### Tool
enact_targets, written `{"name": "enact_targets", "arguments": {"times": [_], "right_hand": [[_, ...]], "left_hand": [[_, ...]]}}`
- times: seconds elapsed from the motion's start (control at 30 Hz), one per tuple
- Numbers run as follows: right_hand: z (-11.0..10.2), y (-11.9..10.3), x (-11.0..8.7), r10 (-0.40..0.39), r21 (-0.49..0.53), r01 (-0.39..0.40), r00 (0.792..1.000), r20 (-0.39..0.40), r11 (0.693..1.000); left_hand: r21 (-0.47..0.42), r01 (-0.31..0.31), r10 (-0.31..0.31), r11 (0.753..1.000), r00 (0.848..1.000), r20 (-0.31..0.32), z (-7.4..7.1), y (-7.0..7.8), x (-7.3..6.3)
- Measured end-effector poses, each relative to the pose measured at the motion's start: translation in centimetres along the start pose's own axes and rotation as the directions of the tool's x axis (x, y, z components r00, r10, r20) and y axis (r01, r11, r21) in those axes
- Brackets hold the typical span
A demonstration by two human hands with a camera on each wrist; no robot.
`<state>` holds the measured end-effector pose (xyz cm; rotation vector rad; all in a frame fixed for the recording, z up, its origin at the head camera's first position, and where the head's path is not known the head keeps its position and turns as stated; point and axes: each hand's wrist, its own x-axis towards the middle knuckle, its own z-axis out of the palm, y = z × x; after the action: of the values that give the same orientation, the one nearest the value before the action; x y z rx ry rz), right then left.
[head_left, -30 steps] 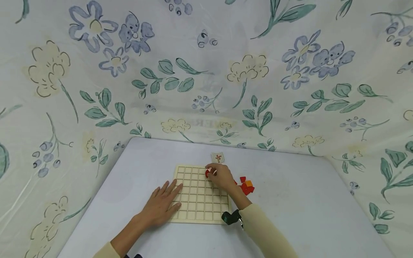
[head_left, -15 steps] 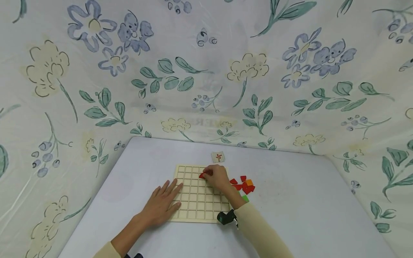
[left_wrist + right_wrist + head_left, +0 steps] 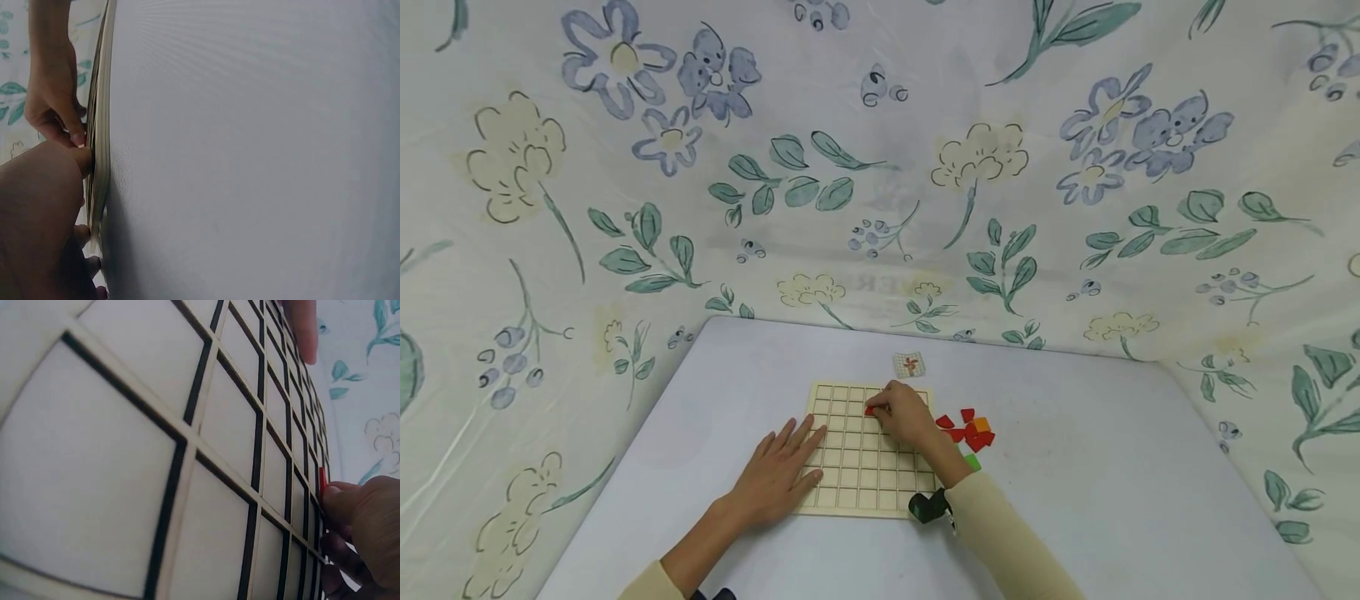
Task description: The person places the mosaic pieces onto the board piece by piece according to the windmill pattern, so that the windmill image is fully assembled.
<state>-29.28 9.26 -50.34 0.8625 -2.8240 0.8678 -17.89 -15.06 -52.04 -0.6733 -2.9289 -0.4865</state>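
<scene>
A pale wooden grid board (image 3: pixel 848 479) with raised dividers lies on the table. My left hand (image 3: pixel 778 475) rests spread over its left edge, fingers straight. Over the upper part of the board, my right hand (image 3: pixel 906 412) pinches a small red tile (image 3: pixel 869 411) between thumb and fingers, right at one of the cells. In the right wrist view the red tile (image 3: pixel 322 481) shows as a thin edge at the fingertips, close against the dividers. The left wrist view shows the board's edge (image 3: pixel 103 112) from the side, with both hands at it.
Right of the board lies a loose pile of red tiles (image 3: pixel 976 442) with an orange tile (image 3: pixel 982 425) among them. A green tile (image 3: pixel 973 462) is partly hidden by the right wrist. Behind the board lies a small pattern card (image 3: pixel 909 365). A flowered cloth (image 3: pixel 880 233) hangs around the table.
My right hand has moved slightly left across the board's upper rows with the red tile, then lowered it at a cell. The left hand has stayed in place.
</scene>
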Motion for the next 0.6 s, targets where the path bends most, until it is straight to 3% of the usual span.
{"name": "enact_targets", "arguments": {"times": [0.3, 0.6], "right_hand": [[0.26, -0.02, 0.05, 0.072, -0.063, -0.072, 0.997, 0.007, 0.995], [-0.53, -0.35, -0.03, 0.009, -0.218, -0.003, 1.0, 0.029, 0.976]], "left_hand": [[0.01, 0.004, -0.004, 1.0, 1.0, 0.005, -0.18, -0.03, -0.13], [0.004, 0.002, -0.002, 1.0, 1.0, -0.005, 0.38, -0.31, 0.05]]}}
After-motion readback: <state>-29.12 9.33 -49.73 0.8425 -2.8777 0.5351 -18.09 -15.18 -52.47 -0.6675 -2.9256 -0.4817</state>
